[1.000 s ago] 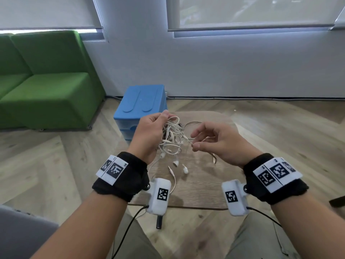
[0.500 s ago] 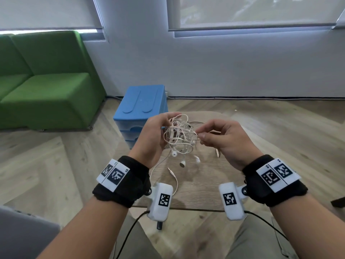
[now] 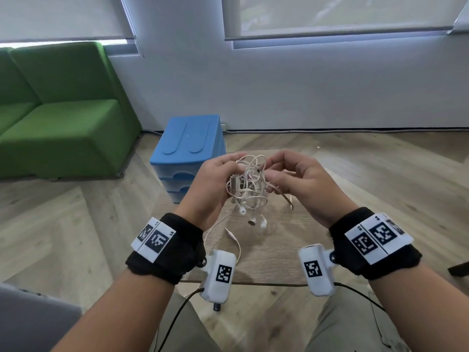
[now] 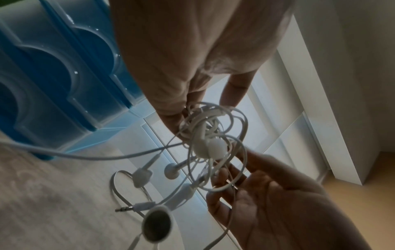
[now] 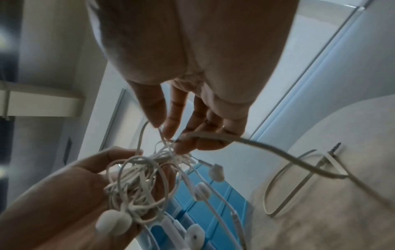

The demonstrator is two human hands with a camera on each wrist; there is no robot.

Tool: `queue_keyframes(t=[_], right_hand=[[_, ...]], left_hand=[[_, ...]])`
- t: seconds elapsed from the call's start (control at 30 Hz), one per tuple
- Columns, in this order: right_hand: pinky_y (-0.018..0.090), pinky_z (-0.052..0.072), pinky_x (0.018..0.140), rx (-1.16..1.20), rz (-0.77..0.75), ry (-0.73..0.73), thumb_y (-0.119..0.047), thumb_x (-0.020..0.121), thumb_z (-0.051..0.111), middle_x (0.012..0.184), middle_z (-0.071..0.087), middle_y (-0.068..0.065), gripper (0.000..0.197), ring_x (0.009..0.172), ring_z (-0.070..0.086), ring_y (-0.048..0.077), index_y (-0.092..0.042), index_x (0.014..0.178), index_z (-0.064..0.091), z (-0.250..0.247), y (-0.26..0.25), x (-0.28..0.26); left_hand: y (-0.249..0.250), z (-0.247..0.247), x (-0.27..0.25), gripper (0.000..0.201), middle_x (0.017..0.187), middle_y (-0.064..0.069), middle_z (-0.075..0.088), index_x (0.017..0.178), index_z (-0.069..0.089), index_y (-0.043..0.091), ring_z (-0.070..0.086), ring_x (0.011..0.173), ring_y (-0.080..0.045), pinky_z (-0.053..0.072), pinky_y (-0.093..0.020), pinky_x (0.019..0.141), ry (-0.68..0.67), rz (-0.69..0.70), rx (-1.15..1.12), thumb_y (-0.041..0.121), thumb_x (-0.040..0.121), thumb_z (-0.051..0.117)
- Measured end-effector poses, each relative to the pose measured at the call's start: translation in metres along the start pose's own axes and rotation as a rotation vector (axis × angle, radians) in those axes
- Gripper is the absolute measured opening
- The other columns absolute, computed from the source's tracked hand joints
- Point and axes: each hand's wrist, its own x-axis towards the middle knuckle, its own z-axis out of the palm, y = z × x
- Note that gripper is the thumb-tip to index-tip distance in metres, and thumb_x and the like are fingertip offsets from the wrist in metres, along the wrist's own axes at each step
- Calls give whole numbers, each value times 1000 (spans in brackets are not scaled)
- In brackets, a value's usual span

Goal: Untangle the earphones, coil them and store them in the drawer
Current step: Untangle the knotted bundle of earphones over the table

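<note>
A tangled bundle of white earphones (image 3: 247,185) (image 4: 210,135) (image 5: 141,179) hangs in the air between my two hands, above a small wooden table (image 3: 269,260). My left hand (image 3: 215,184) grips the bundle's left side. My right hand (image 3: 291,176) pinches strands at its upper right (image 5: 171,143). Several earbuds (image 3: 242,211) dangle below, and a cable end with a jack plug (image 3: 229,233) trails down toward the table. The blue drawer unit (image 3: 187,153) stands on the floor just behind the table's far left, its drawers closed.
A green sofa (image 3: 58,115) fills the left side of the room. A white wall (image 3: 304,87) with windows runs along the back. Wooden floor (image 3: 393,174) surrounds the table. My knees (image 3: 350,326) sit at the table's near edge.
Both hands have risen with the bundle and drawn closer together. The right hand has closed in on the tangle's upper strands.
</note>
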Motion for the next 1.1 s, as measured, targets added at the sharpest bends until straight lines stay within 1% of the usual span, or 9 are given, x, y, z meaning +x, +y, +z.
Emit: queue_keyframes(t=[0.1,0.27,0.4,0.6,0.67,0.77,0.83,0.93,1.1], right_hand=[[34,57,73,-242,-81,-3,-19,88,80,89,68,8,14,76,65,24,-17,95,69,5,0,2],[30,53,74,-417,-141,173,-19,93,71,93,67,-3,8,84,64,15,-19,87,66,2,-5,10],[16,47,76,-399,-215,318,-19,97,65,99,65,-1,5,90,61,6,-17,94,63,-7,-20,15],[19,45,72,-119,-211,394,-29,107,50,94,73,7,21,84,61,8,-21,88,57,-15,-38,17],[25,48,72,45,-153,353,-32,108,46,84,72,5,27,82,64,18,-21,85,56,-14,-43,15],[34,48,55,211,-5,251,-29,108,49,55,47,5,34,50,47,22,-13,79,56,-17,-45,13],[32,38,50,-114,113,149,-34,105,52,49,39,-3,37,42,37,15,-12,78,61,-24,-39,13],[25,33,52,-740,229,-92,-47,96,62,59,53,-7,33,49,44,6,-17,82,70,-26,-28,8],[22,34,54,-869,357,-345,-49,92,69,62,58,-9,26,55,48,4,-26,83,75,-16,-14,0]], left_hand=[[-1,-2,3,52,103,-15,73,130,67,7,67,86,-23,56,-36,76,-5,11,9,16,80,65],[-6,-4,3,23,102,-15,78,111,77,10,72,84,-20,60,-32,75,88,67,211,0,94,66],[-14,-4,1,19,94,-9,79,98,80,16,71,77,-13,60,-29,70,139,78,346,2,94,67],[-16,-3,3,20,94,-14,74,102,75,6,71,69,-15,59,-28,60,162,3,322,-3,97,58],[-17,-3,4,21,98,-16,73,102,75,8,70,74,-22,63,-33,64,161,5,335,-3,96,58],[-20,-4,6,23,101,-13,74,106,75,11,70,78,-22,62,-34,71,176,14,349,-2,96,59],[-22,-3,6,24,99,-9,77,111,75,12,72,77,-17,60,-34,72,189,33,343,-1,97,60],[-20,1,4,26,86,-2,79,103,76,15,75,75,-19,63,-37,72,200,46,286,-3,97,59],[-13,6,5,23,89,-7,79,102,77,15,74,80,-22,63,-47,78,209,116,298,1,97,60]])
